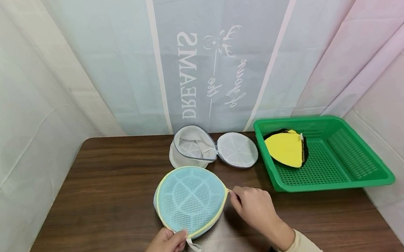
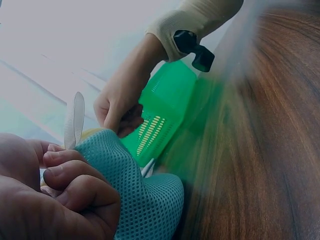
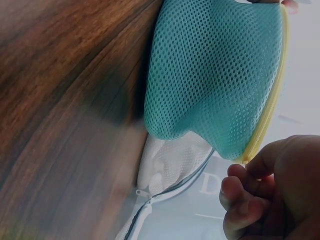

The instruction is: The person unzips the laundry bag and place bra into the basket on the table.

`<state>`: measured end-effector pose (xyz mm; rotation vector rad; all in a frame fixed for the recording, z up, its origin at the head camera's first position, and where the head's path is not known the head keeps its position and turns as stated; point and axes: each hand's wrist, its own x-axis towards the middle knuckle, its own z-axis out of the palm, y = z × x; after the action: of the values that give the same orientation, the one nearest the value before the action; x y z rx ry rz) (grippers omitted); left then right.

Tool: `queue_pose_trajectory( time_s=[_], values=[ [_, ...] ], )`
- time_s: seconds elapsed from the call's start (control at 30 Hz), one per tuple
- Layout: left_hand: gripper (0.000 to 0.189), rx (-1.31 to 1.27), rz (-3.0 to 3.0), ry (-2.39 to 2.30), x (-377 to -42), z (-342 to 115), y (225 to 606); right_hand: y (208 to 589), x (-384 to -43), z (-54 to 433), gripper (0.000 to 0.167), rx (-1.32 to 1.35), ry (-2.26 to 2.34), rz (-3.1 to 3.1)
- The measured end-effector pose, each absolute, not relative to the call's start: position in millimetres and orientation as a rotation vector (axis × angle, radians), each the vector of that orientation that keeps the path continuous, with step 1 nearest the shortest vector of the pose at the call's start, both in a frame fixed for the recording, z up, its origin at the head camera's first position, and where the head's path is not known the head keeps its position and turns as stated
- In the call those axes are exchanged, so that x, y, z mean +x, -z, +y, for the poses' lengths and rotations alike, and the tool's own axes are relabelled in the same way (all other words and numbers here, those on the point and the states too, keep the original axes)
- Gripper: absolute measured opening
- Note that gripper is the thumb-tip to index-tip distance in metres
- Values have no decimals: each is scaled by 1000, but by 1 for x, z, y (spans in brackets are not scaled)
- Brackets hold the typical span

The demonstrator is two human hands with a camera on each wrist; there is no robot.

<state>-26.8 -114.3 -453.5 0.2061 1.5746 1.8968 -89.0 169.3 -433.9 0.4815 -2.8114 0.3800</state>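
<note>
Backdrop reads "DREAMS" beyond blue mesh bag.

Head view looks down from above; close, sideways-tilted wrist views share the mesh bag.

1. Mesh bag: light blue in the head view, deeper teal in the wrist views, dotted all over with tiny holes; paler lines branch across its top.
2. Its zip edging: bright yellow.
3. Its fabric loop: white.
4. Second bag: white mesh, edged in dark blue-grey.
5. Round lid: white, with spoke-like lines and a grey rim.
6. Basket: vivid green, perforated in rows.
7. Item inside it: solid yellow with black edges.
8. Table: dark brown, streaked wood grain.
9. Back cloth: pale blue and grey panels, whitish stripes, white lettering including "DREAMS."
10. Sleeve: cream.
</note>
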Motion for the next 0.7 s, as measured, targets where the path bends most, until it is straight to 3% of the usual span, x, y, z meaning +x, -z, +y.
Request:
queue_pose_trajectory(
  time_s=[0.57,0.7],
  values=[
    [53,75,1630,-1884,-35,-123,446,427,-83,169,47,504,-393,-2792],
    [46,64,1623,-1897,-35,-126,446,422,-78,170,49,510,-418,-2803]
  ],
)
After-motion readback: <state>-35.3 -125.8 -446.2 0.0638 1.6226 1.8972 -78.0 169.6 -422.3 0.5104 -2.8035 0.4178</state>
